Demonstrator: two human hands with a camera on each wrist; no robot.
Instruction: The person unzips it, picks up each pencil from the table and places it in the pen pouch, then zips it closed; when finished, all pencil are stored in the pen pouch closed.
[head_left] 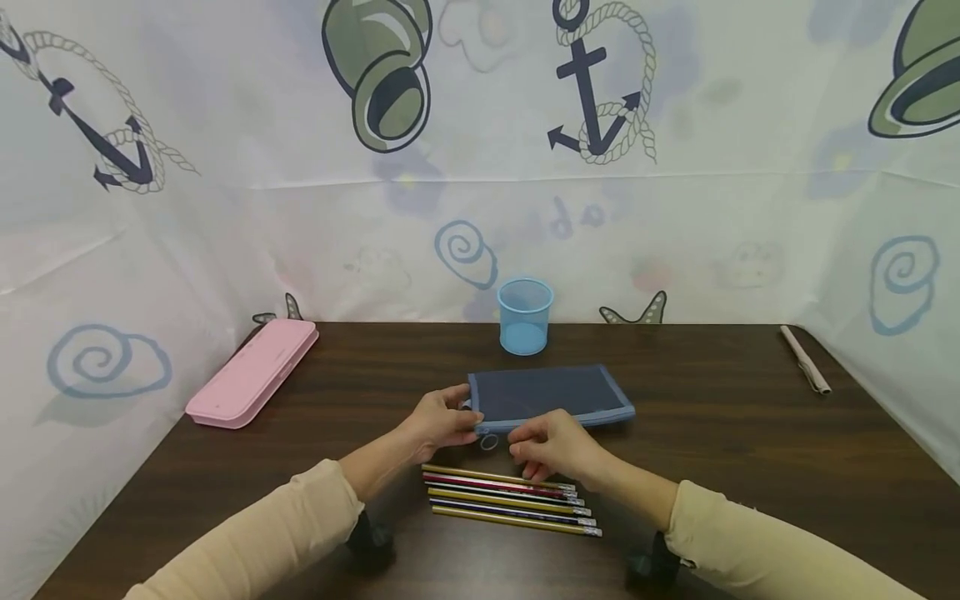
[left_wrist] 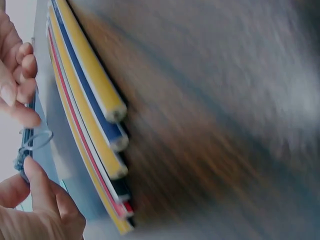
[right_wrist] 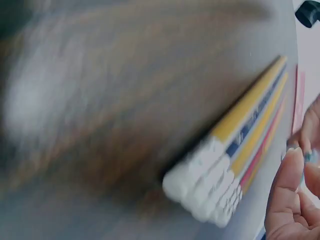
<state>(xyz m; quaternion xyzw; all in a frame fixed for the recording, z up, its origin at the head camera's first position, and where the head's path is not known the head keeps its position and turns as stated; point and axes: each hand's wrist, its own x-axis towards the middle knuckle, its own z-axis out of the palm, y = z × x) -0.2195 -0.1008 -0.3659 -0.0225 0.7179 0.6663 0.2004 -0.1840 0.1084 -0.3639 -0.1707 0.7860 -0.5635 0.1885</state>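
**Blue pouch (head_left: 551,396) gripped at one corner, six pencils (head_left: 510,502) laid before it**

The dark pouch with paler edging lies near the middle of the brown tabletop (head_left: 705,408), just beyond the pencils. The left hand (head_left: 442,422) pinches its near left corner between thumb and fingers, beside a small ring (head_left: 482,443). The right hand (head_left: 558,446) is narrow, its fingers bent in beside the pouch's near edge; whether they hold that edge I cannot tell.

Only the head view gives the wider layout: a light blue cup (head_left: 523,321) behind the pouch, a pink case (head_left: 253,375) at the left, a slim pale roll (head_left: 806,361) at the far right. The left wrist view adds the pencils' flat, blunt ends (left_wrist: 116,114) (too small to make out from above) and shows the ring clearly, apart from the right hand's fingertips. The right wrist view turns to the white eraser ends (right_wrist: 202,180), close up and bunched by perspective.

As for writing, pale lettering runs along the navy pencil (right_wrist: 254,119) in the right wrist view, too blurred to read. Faint blue letters also mark the printed cloth (head_left: 487,196) behind the tabletop, too pale to read surely.
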